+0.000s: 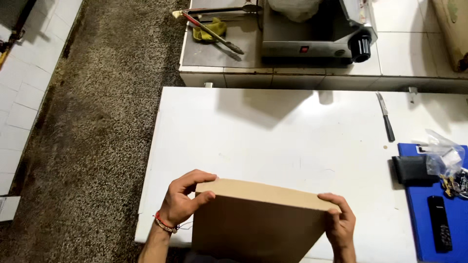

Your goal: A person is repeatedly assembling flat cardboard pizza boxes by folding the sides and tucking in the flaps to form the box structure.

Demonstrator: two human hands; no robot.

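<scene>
Both hands clasp a flat cardboard box (258, 219) at the white table's (273, 136) near edge: left hand (183, 199) and right hand (341, 221) on its top corners. It looks light, stiff, easily creased.

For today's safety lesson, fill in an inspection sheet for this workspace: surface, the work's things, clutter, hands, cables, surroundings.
Surface: white table, mostly bare.
Work's things: brown cardboard box, at the near edge.
Clutter: knife; blue board with black wallet, plastic bag, phone.
Hands: left hand and right hand grip the box's top corners.
Cables: nothing seen.
Surroundings: metal machine, tongs and yellow cloth on the tiled counter; speckled floor.
</scene>
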